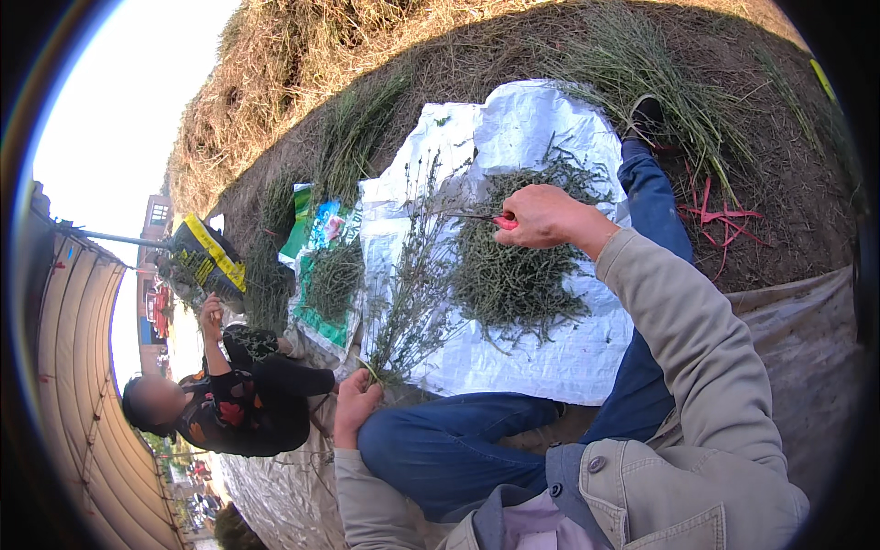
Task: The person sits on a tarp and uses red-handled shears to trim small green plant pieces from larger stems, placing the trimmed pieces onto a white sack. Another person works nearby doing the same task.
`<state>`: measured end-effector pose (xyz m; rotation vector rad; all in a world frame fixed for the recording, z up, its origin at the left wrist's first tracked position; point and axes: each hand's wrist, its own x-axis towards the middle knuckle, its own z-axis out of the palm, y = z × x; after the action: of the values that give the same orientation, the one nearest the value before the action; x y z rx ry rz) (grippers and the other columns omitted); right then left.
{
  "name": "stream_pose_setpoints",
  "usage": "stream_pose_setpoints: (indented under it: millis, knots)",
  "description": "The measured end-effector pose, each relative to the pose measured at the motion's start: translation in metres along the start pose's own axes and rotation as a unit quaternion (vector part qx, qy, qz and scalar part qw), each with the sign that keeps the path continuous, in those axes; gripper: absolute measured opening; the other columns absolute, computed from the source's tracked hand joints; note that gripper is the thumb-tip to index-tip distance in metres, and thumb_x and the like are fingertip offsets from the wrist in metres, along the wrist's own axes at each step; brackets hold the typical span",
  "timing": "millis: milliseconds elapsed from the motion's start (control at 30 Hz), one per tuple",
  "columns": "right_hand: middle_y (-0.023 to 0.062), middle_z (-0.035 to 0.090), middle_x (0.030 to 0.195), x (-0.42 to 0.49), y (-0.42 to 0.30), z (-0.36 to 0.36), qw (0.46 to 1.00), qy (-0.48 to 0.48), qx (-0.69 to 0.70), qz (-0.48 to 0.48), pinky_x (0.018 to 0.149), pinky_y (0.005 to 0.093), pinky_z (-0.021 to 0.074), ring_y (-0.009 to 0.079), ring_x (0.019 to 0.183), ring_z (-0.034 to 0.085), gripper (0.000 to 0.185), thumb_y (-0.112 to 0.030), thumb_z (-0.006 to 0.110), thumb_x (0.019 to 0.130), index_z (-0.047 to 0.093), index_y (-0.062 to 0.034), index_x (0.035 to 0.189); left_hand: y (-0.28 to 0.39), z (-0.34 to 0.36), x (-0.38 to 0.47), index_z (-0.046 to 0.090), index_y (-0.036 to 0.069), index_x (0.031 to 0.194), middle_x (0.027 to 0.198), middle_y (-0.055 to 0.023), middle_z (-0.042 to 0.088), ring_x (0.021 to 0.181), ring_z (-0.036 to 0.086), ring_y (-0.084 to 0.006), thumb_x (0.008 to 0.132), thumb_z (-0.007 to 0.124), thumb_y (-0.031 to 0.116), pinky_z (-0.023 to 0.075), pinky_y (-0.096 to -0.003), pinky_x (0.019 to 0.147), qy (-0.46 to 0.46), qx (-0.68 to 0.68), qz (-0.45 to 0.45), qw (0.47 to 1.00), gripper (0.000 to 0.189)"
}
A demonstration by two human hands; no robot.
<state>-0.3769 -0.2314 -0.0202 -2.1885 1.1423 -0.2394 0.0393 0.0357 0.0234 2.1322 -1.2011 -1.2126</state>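
My left hand (356,405) grips a bunch of leafy plant stems (416,275) by their lower ends, beside my left knee. The stalks fan up and away across a white woven plastic sheet (509,375). In my right hand (546,216) is a cutting tool with red handles (507,223), likely scissors. Its thin dark blades (467,216) point left toward the upper stalks; whether they touch is unclear. Beneath the right hand, a heap of cut green sprigs (529,275) covers the middle of the sheet.
Long uncut stalks (653,75) lie beyond my shoe, near tangled red ties (718,216). More bundles (364,130) lie at the far left of the sheet. Another person (234,405) sits to the left, by a green printed sack (323,295) bearing sprigs. Dry straw (275,82) is piled behind.
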Motion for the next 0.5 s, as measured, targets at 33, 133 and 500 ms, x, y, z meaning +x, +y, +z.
stream_pose_setpoints:
  millis: [33, 133, 500]
  knots:
    - [0.0241, 0.071, 0.091, 0.001, -0.002, -0.001, 1.0, -0.001, -0.019, 0.002, 0.082, 0.0475, 0.0536, 0.0405, 0.09, 0.068, 0.05, -0.049, 0.064, 0.085, 0.073, 0.0005, 0.089, 0.0, 0.0, 0.0, 0.062, -0.001, 0.098, 0.078, -0.0002, 0.065, 0.064, 0.056, -0.0038, 0.089, 0.061, -0.002, 0.0419, -0.021, 0.055, 0.002, -0.001, 0.002, 1.0, 0.009]
    - [0.0238, 0.071, 0.091, 0.002, -0.009, -0.003, 0.999, -0.013, -0.046, 0.001, 0.082, 0.0473, 0.0539, 0.0402, 0.091, 0.069, 0.05, -0.049, 0.064, 0.085, 0.074, -0.0002, 0.088, 0.004, 0.001, -0.002, 0.062, -0.001, 0.1, 0.079, -0.0005, 0.065, 0.066, 0.057, -0.0043, 0.088, 0.061, -0.002, 0.0431, -0.021, 0.057, 0.007, 0.013, 0.007, 1.0, 0.011]
    - [0.0255, 0.068, 0.083, -0.001, -0.014, -0.001, 0.989, -0.139, 0.042, -0.006, 0.074, 0.0485, 0.0505, 0.0408, 0.08, 0.066, 0.057, -0.053, 0.061, 0.087, 0.068, 0.004, 0.085, 0.006, 0.002, -0.001, 0.064, -0.003, 0.1, 0.079, -0.0009, 0.066, 0.067, 0.059, -0.005, 0.087, 0.061, -0.002, 0.0455, -0.0221, 0.059, 0.009, 0.031, 0.015, 0.999, 0.014]
